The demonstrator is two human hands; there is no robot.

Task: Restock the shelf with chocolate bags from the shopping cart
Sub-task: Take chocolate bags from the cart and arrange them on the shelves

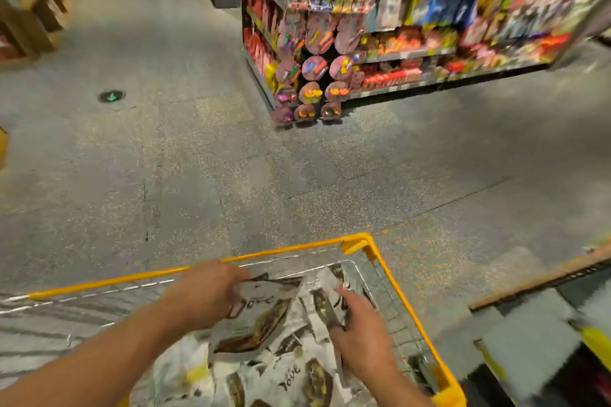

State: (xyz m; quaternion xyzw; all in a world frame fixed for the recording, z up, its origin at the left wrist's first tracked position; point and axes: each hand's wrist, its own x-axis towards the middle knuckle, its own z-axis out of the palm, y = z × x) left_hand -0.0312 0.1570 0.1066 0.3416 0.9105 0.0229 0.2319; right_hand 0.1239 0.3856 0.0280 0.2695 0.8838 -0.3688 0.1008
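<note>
Head view: white chocolate bags (287, 373) lie heaped in your yellow-rimmed shopping cart (393, 277). Your left hand (205, 294) has its fingers (236, 276) curled round the top edge of one bag (261, 317). Your right hand (362, 334) pinches a second bag (325, 301) just beside it. Speckled grey floor (198, 158) lies beyond. The stocked shelf (413, 53) stands well apart and is blurred.

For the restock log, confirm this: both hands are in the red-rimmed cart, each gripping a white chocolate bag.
Wrong on colour: the cart's rim is yellow, not red, as the head view shows. Otherwise right: the left hand and right hand are in the cart, each gripping a white chocolate bag.
</note>
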